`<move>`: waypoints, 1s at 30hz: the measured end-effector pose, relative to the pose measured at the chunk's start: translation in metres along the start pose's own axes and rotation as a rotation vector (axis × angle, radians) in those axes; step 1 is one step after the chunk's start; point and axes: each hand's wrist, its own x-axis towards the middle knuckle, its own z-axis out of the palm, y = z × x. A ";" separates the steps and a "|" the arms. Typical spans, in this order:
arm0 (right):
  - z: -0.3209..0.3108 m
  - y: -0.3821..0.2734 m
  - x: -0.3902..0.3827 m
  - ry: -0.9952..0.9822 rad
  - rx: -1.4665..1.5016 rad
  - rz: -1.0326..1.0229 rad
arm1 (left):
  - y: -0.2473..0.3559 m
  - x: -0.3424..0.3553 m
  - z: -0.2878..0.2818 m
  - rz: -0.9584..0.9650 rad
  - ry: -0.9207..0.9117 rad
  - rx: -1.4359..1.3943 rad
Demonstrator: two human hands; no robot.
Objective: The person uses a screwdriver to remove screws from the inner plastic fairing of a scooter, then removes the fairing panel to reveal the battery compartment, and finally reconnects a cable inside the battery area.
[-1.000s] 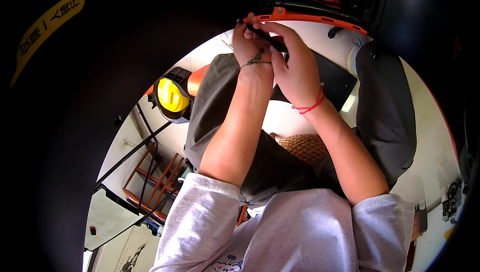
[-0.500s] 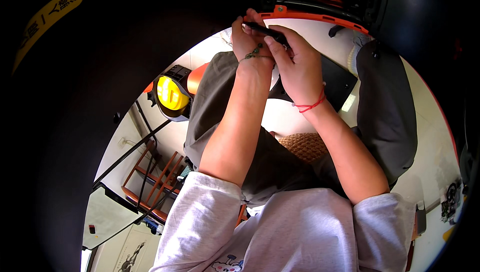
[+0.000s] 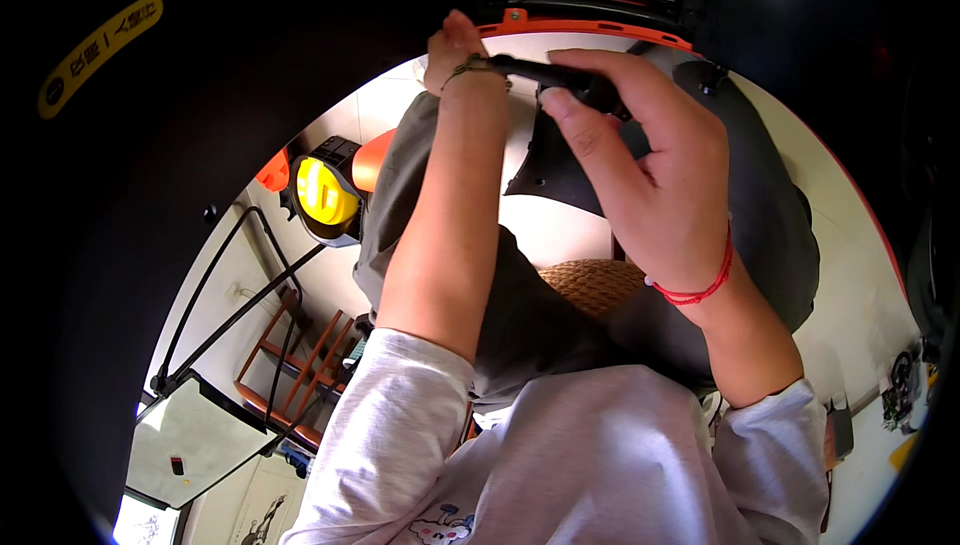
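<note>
A dark shell (image 3: 80,245) curves around the left and upper edges, framing a person in a pale grey T-shirt (image 3: 590,445) with a cartoon print and dark trousers (image 3: 760,205), the knees spread over a light floor (image 3: 850,235). The right hand (image 3: 670,165) is the larger of the two in view, its thumb and fingers closed around a slim black handheld tool (image 3: 590,93). Lower left come a pale panel (image 3: 205,445) edged in black and, above it, a brown wooden chair (image 3: 265,410). A black flat plate (image 3: 555,165) lies between the legs, below the tool in view. At the top, an orange-red rim (image 3: 600,28) borders an open compartment. A round woven seat (image 3: 595,287) shows between the thighs, and a glossy yellow piece (image 3: 327,192) sits in a black holder beside the left leg. The left hand (image 3: 450,60) is raised, partly hidden by its own wrist, so whether it grips anything cannot be told. The tool lies between the two hands, its narrow end at the left wrist; contact there is unclear. Smallest are a red cord bracelet (image 3: 700,295) on the right wrist and a dark green bracelet (image 3: 463,70) on the left.
</note>
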 end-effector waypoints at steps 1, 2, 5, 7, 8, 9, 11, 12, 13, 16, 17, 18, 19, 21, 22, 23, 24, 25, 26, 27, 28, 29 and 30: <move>-0.005 0.001 0.000 -0.006 -0.021 -0.027 | -0.001 -0.004 -0.001 -0.016 0.017 -0.009; -0.008 0.002 0.000 -0.013 -0.040 -0.054 | -0.001 -0.007 -0.002 -0.029 0.034 -0.018; -0.007 0.004 0.002 0.017 -0.119 -0.142 | -0.003 -0.014 -0.006 0.019 -0.042 0.259; -0.005 0.008 0.001 0.017 -0.107 -0.179 | -0.001 -0.019 -0.006 0.026 -0.098 0.396; -0.007 0.008 0.000 0.009 -0.091 -0.171 | -0.001 -0.021 -0.005 0.016 -0.123 0.451; -0.008 0.006 -0.001 0.000 -0.072 -0.164 | 0.001 -0.023 -0.003 0.008 -0.144 0.497; -0.007 0.011 -0.002 0.041 -0.050 -0.231 | 0.006 -0.029 -0.001 -0.004 -0.184 0.582; -0.008 0.011 -0.002 0.040 -0.035 -0.220 | 0.009 -0.032 -0.002 -0.013 -0.196 0.623; -0.010 0.010 -0.003 0.038 -0.020 -0.208 | 0.012 -0.035 -0.002 -0.020 -0.205 0.659; -0.012 0.013 -0.001 0.070 0.009 -0.214 | 0.018 -0.044 0.002 -0.059 -0.243 0.774; -0.012 0.014 -0.001 0.090 0.020 -0.216 | 0.018 -0.046 0.003 -0.070 -0.254 0.809; -0.013 0.014 0.000 0.108 0.032 -0.218 | 0.019 -0.049 0.005 -0.080 -0.263 0.841; -0.014 0.014 0.000 0.096 0.027 -0.204 | 0.019 -0.052 0.007 -0.089 -0.275 0.865; -0.017 0.011 0.001 0.072 0.018 -0.176 | 0.018 -0.057 0.009 -0.102 -0.294 0.902; -0.018 0.010 0.002 0.063 0.013 -0.172 | 0.017 -0.060 0.010 -0.110 -0.300 0.924; -0.020 0.008 0.003 0.053 0.008 -0.168 | 0.016 -0.063 0.011 -0.115 -0.309 0.939; -0.021 0.007 0.005 0.044 0.003 -0.166 | 0.016 -0.066 0.012 -0.116 -0.322 0.954; -0.019 0.007 0.006 0.076 0.014 -0.180 | 0.015 -0.069 0.014 -0.113 -0.334 0.963; -0.016 0.009 0.006 0.106 0.026 -0.194 | 0.015 -0.073 0.014 -0.109 -0.348 0.973; -0.015 0.010 0.007 0.136 0.036 -0.208 | 0.014 -0.078 0.017 -0.106 -0.367 0.977; -0.017 0.010 0.007 0.130 0.034 -0.197 | 0.012 -0.084 0.018 -0.103 -0.385 0.982; -0.019 0.010 0.008 0.124 0.032 -0.186 | 0.010 -0.090 0.020 -0.097 -0.413 0.981; -0.021 0.009 0.009 0.117 0.032 -0.178 | 0.009 -0.097 0.022 -0.092 -0.441 0.976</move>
